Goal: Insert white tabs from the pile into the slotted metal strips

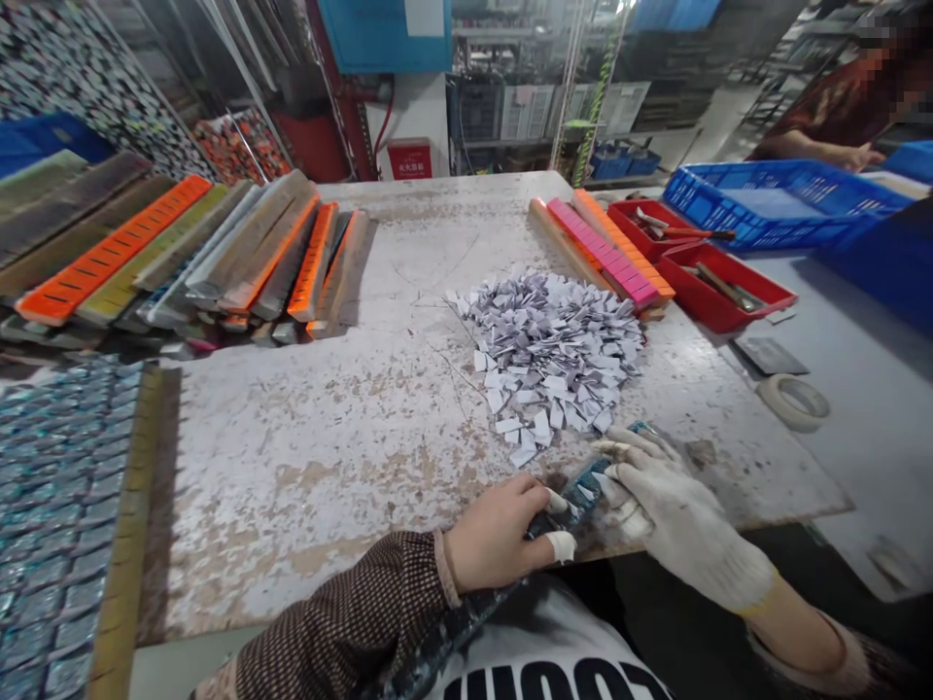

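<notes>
A narrow dark bar with glittery teal stretches (585,486) lies slantwise at the table's front edge. Small white slips (586,493) stick up from it between my hands. My left hand (500,533) is bare, with white wraps on the thumb and a fingertip; those two close around the bar's near part. A white knit glove covers my right hand (674,510), whose fingers curl over the bar's far part; what lies under them is partly hidden. Just beyond the bar is a heap of loose white slips (554,340).
Slotted bars in orange, olive and grey (117,248) are stacked at left, behind a teal glittery block (65,525). Pink and orange bars (602,248) lie right of the heap, beside red trays (725,287), a tape roll (793,402) and a blue crate (779,199). Another person's hand (860,157) shows beyond.
</notes>
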`<state>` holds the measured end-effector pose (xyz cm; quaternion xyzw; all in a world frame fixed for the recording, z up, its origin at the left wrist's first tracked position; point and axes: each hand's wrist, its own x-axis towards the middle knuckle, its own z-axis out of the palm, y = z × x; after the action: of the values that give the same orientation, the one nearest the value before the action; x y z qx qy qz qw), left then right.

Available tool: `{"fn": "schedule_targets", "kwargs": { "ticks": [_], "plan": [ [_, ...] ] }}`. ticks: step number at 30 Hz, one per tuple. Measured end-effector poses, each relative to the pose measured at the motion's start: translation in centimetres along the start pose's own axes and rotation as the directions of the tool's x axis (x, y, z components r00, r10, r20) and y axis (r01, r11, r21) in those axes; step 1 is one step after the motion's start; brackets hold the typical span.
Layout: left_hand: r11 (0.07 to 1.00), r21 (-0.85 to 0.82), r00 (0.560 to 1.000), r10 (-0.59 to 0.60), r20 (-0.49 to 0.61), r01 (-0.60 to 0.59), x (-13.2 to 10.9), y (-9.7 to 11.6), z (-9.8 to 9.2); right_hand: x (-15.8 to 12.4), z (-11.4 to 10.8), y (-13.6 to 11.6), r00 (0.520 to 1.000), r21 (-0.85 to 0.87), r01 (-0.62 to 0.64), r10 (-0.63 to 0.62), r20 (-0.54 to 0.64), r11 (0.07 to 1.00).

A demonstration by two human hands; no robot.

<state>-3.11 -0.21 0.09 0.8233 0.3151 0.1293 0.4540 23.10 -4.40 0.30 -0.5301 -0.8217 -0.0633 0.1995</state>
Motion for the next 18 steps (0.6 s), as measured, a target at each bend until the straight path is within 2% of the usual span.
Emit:
{"fn": "schedule_targets", "kwargs": {
  "ticks": [5,10,14,18],
  "plan": [
    [1.0,0.009,1.0,0.01,-0.004,-0.01,-0.1,-0.2,0.2,0.2,0.4,0.6,0.999,-0.021,-0.007,0.008,0.046,1.0],
    [0.999,0.03,1.0,0.013,-0.006,-0.013,-0.3,-0.4,0.3,1.5,0.6,1.0,0.99,-0.039,0.101,-0.096,0.107,0.994],
    [0.999,0.036,1.0,0.018,-0.018,-0.018,-0.3,-0.4,0.3,1.6,0.5,1.2,0.977,-0.068,0.135,-0.122,0.175,0.989],
    [0.999,0.047,1.0,0.008,-0.014,-0.007,-0.3,-0.5,0.4,0.4,0.9,1.8,0.987,-0.016,0.091,-0.088,0.132,0.996]
  ]
}}
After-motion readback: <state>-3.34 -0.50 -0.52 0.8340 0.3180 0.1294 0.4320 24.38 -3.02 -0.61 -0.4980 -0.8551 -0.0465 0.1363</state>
